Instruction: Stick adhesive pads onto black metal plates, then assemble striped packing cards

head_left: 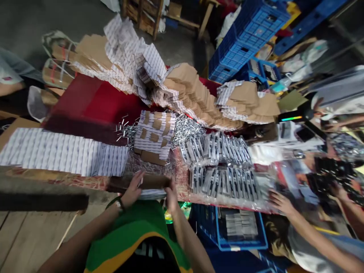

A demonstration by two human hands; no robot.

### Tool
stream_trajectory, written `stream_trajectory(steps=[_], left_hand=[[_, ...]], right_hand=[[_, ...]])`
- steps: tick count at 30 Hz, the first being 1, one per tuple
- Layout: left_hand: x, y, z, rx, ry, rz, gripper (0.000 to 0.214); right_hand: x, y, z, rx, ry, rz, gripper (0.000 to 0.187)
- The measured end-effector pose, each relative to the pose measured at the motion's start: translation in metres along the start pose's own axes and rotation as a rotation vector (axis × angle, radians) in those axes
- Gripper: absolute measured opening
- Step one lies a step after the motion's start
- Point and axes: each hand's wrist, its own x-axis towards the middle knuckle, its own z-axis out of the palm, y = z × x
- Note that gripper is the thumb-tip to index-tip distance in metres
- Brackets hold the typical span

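At the table's near edge, my left hand (pixel 133 191) and my right hand (pixel 171 195) grip the two ends of a small cardboard box (pixel 155 182), brown inside with a white printed face toward me. Motion blur hides its exact shape. Just beyond it lies a stack of striped white-and-brown cardboard pieces (pixel 155 132), resting among loose shiny metal parts (pixel 189 129). To the left runs a long row of white printed boxes (pixel 57 151). On the right, clear-wrapped packs with dark slim items (pixel 224 182) sit in two rows.
Piles of flat cardboard blanks (pixel 196 94) line the table's far side. Below the right edge stands a blue crate (pixel 241 248) holding grey packs. Tall blue crates (pixel 244 41) rise behind. A co-worker's hand (pixel 281 203) reaches over the table at right; other people work beyond.
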Motion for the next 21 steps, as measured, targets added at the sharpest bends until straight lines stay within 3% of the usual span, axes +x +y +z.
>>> stream_trajectory(steps=[2, 4, 7, 9, 12, 14, 16, 18, 21], left_hand=[[-0.023, -0.011, -0.012, -0.028, -0.131, -0.001, 0.059], [-0.043, -0.020, -0.021, -0.027, -0.145, -0.037, 0.057], [-0.067, -0.027, -0.027, 0.029, -0.102, -0.051, 0.049], [-0.074, -0.023, -0.033, 0.040, -0.187, -0.003, 0.047], [-0.067, -0.006, -0.047, 0.059, -0.419, 0.063, 0.053], [-0.053, 0.012, -0.056, 0.157, -0.497, -0.022, 0.060], [-0.037, 0.028, -0.058, 0.284, -0.538, -0.176, 0.064], [-0.023, 0.041, -0.056, 0.375, -0.568, -0.270, 0.048], [-0.004, 0.051, -0.049, 0.404, -0.450, -0.253, 0.029]], right_hand=[[-0.018, 0.003, 0.003, 0.180, -0.073, 0.103, 0.060], [-0.033, 0.005, 0.008, 0.328, -0.152, 0.188, 0.056], [-0.047, 0.001, 0.015, 0.483, -0.108, 0.226, 0.041], [-0.052, -0.002, 0.015, 0.546, -0.110, 0.215, 0.035], [-0.052, -0.007, 0.010, 0.544, -0.257, 0.242, 0.048], [-0.047, -0.009, 0.009, 0.433, -0.359, 0.265, 0.069], [-0.039, -0.010, 0.013, 0.270, -0.390, 0.287, 0.072], [-0.030, -0.010, 0.019, 0.131, -0.315, 0.289, 0.060], [-0.010, -0.017, 0.025, 0.195, 0.012, 0.242, 0.053]])
